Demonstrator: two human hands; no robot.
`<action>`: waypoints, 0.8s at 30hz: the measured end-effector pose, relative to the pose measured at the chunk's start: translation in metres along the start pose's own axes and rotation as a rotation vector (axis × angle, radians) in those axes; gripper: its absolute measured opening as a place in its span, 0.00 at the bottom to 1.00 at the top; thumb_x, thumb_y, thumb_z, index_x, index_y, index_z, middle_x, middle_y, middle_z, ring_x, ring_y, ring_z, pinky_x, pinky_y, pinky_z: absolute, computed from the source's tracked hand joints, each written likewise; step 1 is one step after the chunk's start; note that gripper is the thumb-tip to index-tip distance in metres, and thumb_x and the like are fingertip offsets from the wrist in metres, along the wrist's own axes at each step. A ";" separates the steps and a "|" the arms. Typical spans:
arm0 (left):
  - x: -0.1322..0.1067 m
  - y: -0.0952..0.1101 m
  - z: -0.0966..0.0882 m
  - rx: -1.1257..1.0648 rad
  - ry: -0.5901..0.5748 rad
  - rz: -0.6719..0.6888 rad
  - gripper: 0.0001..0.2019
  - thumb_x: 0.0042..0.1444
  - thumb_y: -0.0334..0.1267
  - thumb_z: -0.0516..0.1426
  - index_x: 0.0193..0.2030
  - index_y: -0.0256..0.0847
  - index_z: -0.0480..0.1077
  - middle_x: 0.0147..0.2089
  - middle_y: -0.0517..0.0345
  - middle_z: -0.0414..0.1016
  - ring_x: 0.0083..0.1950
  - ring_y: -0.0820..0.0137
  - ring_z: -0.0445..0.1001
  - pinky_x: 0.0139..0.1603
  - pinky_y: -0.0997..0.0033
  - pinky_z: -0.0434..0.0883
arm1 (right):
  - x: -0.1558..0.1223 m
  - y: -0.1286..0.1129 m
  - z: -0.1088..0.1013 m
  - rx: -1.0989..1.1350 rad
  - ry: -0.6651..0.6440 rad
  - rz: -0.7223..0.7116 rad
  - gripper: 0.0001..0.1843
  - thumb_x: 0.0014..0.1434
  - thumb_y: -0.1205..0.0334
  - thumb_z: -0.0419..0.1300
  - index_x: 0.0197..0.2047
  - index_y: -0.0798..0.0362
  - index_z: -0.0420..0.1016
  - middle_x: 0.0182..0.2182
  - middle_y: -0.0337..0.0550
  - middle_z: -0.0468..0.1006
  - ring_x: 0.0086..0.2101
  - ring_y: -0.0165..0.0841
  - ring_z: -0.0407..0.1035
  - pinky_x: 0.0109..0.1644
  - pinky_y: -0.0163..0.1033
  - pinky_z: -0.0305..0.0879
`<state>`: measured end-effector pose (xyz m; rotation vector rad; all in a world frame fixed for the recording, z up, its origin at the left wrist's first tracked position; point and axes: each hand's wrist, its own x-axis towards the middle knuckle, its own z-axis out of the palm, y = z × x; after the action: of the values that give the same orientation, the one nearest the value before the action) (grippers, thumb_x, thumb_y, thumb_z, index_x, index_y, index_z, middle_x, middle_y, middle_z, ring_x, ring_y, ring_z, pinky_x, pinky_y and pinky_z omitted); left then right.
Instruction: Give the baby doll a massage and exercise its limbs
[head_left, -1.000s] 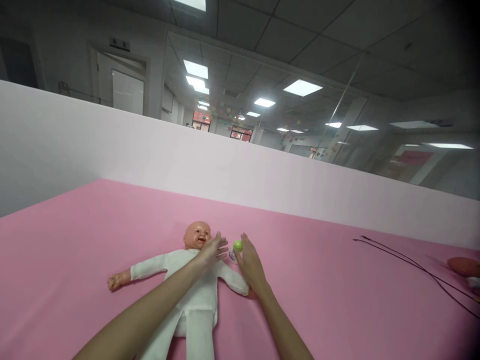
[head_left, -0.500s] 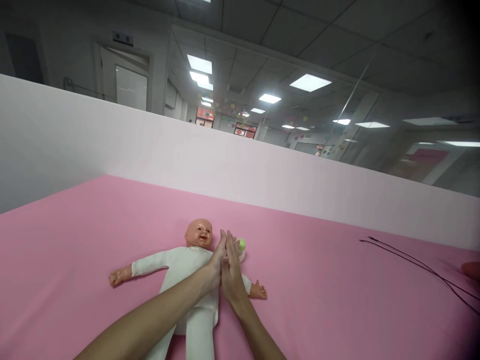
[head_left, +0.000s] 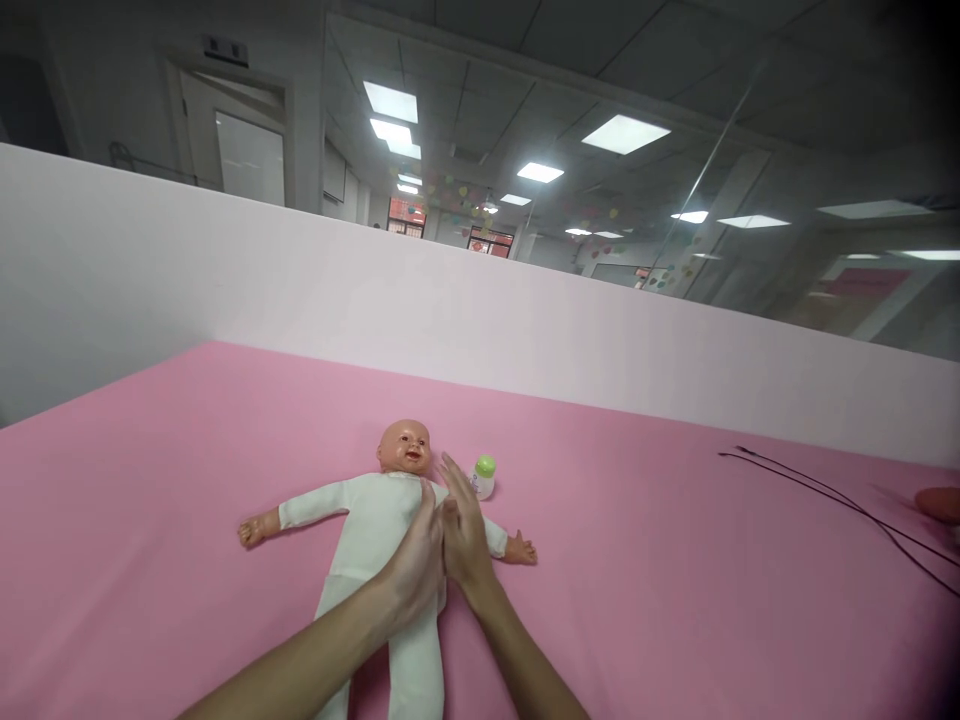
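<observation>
A baby doll (head_left: pixel 375 520) in a white suit lies on its back on the pink surface (head_left: pixel 637 580), arms spread. My left hand (head_left: pixel 415 565) lies flat on the doll's belly, fingers stretched. My right hand (head_left: pixel 461 520) rests palm-in against the left one over the doll's chest, fingers straight and together. Neither holds anything. A small white bottle with a green cap (head_left: pixel 484 476) stands just right of the doll's head, a little beyond my right fingertips.
A white partition wall (head_left: pixel 525 340) borders the far side of the pink surface. A thin dark cable (head_left: pixel 832 505) runs across the right part. An orange-red object (head_left: pixel 941 503) pokes in at the right edge.
My right hand left the bottle and came in against the left hand. Both hands then slid from the doll's neck down toward its belly.
</observation>
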<state>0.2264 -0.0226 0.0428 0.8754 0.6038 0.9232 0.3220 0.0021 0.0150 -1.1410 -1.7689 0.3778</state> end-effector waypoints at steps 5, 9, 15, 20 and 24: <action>-0.041 0.022 -0.045 0.207 0.012 0.162 0.44 0.60 0.75 0.47 0.67 0.42 0.72 0.74 0.44 0.66 0.76 0.50 0.61 0.76 0.48 0.60 | -0.008 0.033 -0.038 -0.130 -0.085 0.255 0.37 0.70 0.34 0.48 0.70 0.51 0.69 0.67 0.52 0.71 0.68 0.48 0.63 0.72 0.58 0.60; -0.066 0.029 -0.118 0.955 0.571 0.336 0.32 0.61 0.61 0.57 0.66 0.45 0.72 0.70 0.47 0.72 0.72 0.47 0.66 0.73 0.43 0.61 | -0.036 0.070 -0.075 -0.407 -0.030 0.378 0.35 0.68 0.40 0.52 0.69 0.53 0.69 0.69 0.55 0.69 0.67 0.53 0.62 0.68 0.59 0.63; -0.088 0.025 -0.201 1.574 0.887 0.162 0.24 0.64 0.48 0.51 0.60 0.37 0.75 0.61 0.36 0.76 0.64 0.41 0.71 0.57 0.43 0.71 | -0.065 0.106 -0.098 -0.579 0.016 0.502 0.20 0.64 0.43 0.54 0.43 0.50 0.77 0.46 0.57 0.81 0.50 0.53 0.74 0.55 0.56 0.70; -0.096 0.024 -0.212 1.442 0.849 0.102 0.24 0.67 0.50 0.46 0.60 0.46 0.76 0.46 0.45 0.79 0.48 0.50 0.77 0.36 0.61 0.71 | -0.065 0.080 -0.090 -0.296 0.057 0.589 0.19 0.58 0.41 0.63 0.33 0.46 0.64 0.31 0.40 0.76 0.31 0.40 0.71 0.32 0.42 0.67; -0.090 0.031 -0.211 1.106 0.937 0.226 0.25 0.55 0.56 0.59 0.54 0.46 0.79 0.47 0.49 0.81 0.47 0.51 0.79 0.42 0.58 0.75 | -0.057 0.068 -0.083 0.092 0.176 0.630 0.24 0.50 0.42 0.70 0.38 0.47 0.65 0.26 0.32 0.73 0.22 0.32 0.65 0.25 0.37 0.63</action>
<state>0.0086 -0.0115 -0.0336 1.4833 1.9701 1.1893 0.4334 -0.0289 -0.0219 -1.5990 -1.1966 0.6988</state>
